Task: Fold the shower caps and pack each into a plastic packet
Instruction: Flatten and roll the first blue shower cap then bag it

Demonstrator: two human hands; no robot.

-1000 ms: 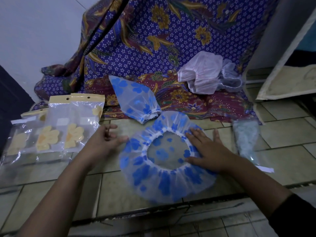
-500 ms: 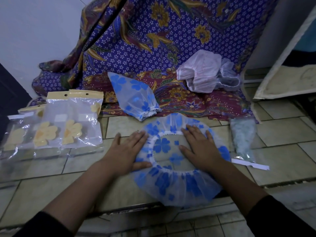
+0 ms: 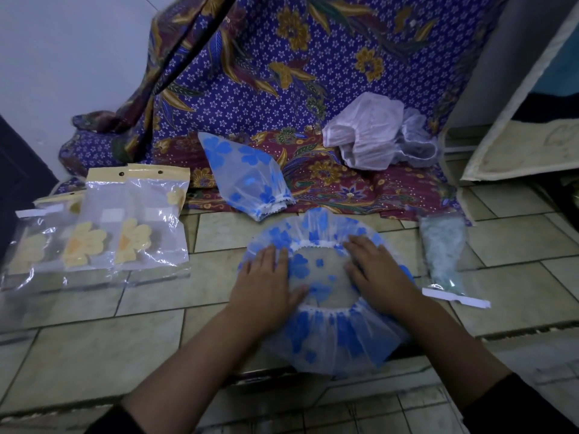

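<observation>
left hand (image 3: pixel 266 286) now on shower cap (image 3: pixel 338 339) | right hand (image 3: pixel 379 277) stays | fingers (image 3: pixel 270 256) straight, flat, pressing

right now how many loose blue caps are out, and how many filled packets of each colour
Loose blue caps: 2, a flat blue cap under the left hand and right hand, and a folded blue cap on the cloth
Yellow-flower packets: 3
Pale green packet: 1
Total: 6
</observation>
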